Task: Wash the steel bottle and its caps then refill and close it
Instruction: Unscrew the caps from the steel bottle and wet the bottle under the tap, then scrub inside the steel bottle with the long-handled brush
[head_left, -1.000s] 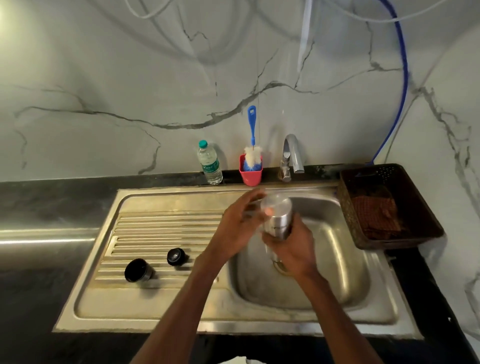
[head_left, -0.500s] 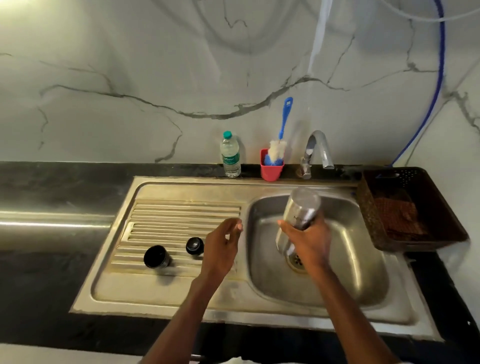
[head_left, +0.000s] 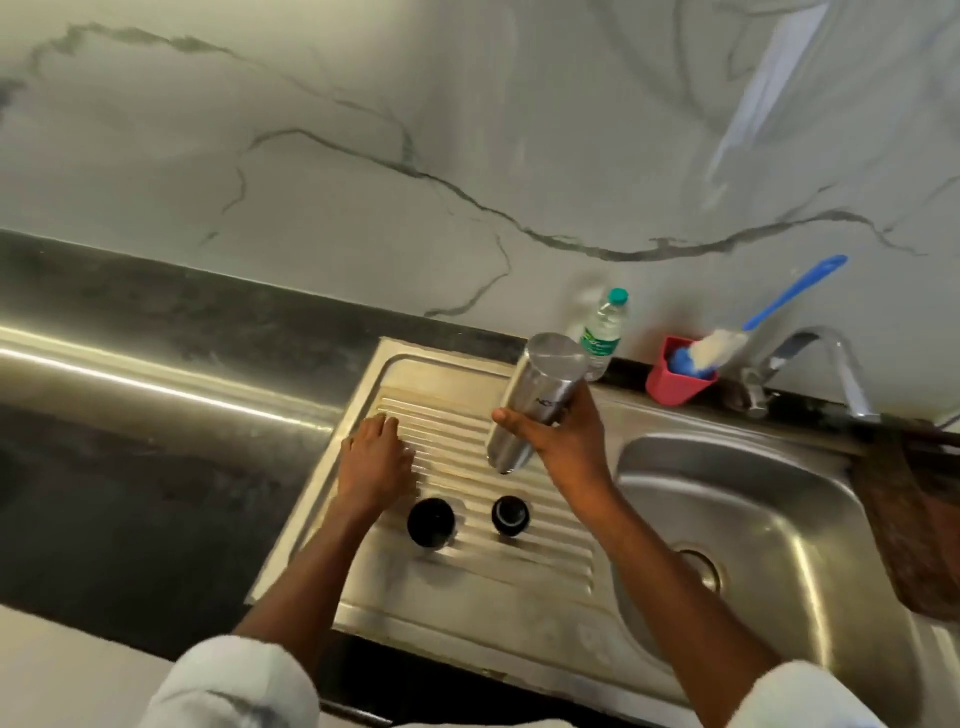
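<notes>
1. Steel bottle (head_left: 540, 400) is gripped upside down, tilted, by right hand (head_left: 563, 434) above the ribbed drainboard (head_left: 519, 540).
2. Left hand (head_left: 376, 462) is laid on the drainboard's left part, fingers relaxed, nothing held.
3. Larger black cap (head_left: 430, 521) and smaller black cap (head_left: 510, 515) are seen side by side on the drainboard, near of the bottle.

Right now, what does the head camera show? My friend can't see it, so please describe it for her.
A right hand holds a steel bottle upside down over a sink's ribbed drainboard, while the left hand rests flat on the ribs. Two black caps sit on the drainboard nearby. A plastic bottle, brush in a red cup, and tap stand behind.
</notes>
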